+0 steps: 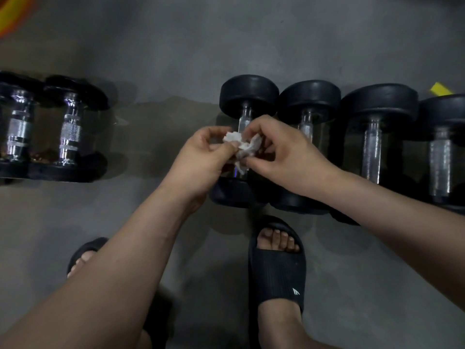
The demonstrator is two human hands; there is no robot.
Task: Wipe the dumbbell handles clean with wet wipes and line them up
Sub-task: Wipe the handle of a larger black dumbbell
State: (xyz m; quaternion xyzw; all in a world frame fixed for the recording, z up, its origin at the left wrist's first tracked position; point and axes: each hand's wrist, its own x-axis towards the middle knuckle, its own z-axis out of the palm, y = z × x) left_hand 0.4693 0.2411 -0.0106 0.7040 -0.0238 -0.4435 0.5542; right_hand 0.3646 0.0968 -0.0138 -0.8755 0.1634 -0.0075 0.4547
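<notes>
Head camera, entries as follows.

1. Left hand [201, 152]: fingers [221, 146] were curled and, with the thumb, pinched the left part of a crumpled white wet wipe [245, 147].
2. Right hand [284, 152]: fingers [254, 125] were curled and, with the thumb, pinched the right part of the same wipe. Neither hand was released. The wipe was bunched between the two sets of fingers, over a dumbbell handle. Whether it touched the metal could not be told.
3. Wet wipes: one, held as above.
4. Dumbbells: six, all lying on the grey floor [176, 59].
   - Four formed a row, their heads touching or just beside one another.
   - The first dumbbell [249, 95] lay directly beneath the fingers, which partly hid its chrome handle [245, 119].
   - The second dumbbell [309, 99] lay just right of the fingers, under the right hand.
   - The third dumbbell [377, 104] and fourth dumbbell [442, 112] lay further right, the fourth cut by the frame edge.
   - The fifth dumbbell [71, 129] and sixth dumbbell [18, 127] lay side by side well left of the fingers, apart from the row.
5. Black slippers: two, worn.
   - The right slipper [279, 273] was below the fingers, near the first dumbbell's near head.
   - The left slipper [85, 248] was lower left, partly hidden by the left forearm.
6. Yellow item [441, 88]: one, far right of the fingers beside the fourth dumbbell, kind not discernible.
</notes>
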